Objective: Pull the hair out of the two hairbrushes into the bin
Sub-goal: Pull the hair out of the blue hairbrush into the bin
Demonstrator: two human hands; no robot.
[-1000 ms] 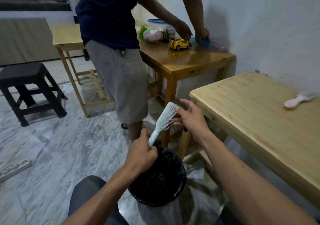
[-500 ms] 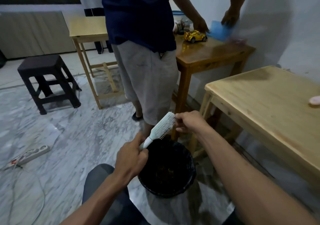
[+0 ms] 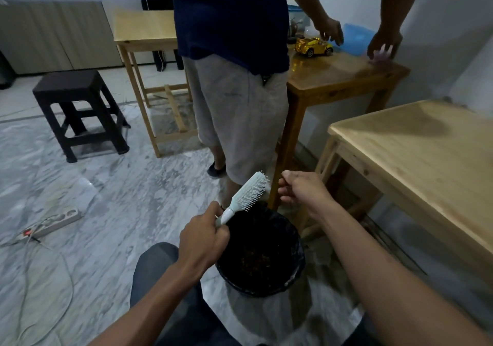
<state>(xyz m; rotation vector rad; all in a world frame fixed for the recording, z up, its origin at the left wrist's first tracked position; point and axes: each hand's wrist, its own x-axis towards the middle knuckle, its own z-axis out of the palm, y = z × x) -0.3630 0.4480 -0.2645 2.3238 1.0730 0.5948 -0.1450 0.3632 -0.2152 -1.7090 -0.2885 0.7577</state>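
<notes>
Marble floor holds a black bin [image 3: 260,255]; left hand [image 3: 204,239] grips the hairbrush [image 3: 246,195] handle above its far rim, right hand [image 3: 301,189] curled beside the bristles, seemingly pinching hair, best released directly over the bin.

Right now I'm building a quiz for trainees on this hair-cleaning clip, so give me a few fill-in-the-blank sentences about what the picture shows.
1. The left hand grips the pale hairbrush by its ____.
2. The hairbrush is held above a bin lined with a ____ bag.
3. The right hand, fingers curled, is to the ____ of the brush head.
4. On the darker wooden table behind stands a ____ toy car.

Missing words: handle; black; right; yellow
</notes>
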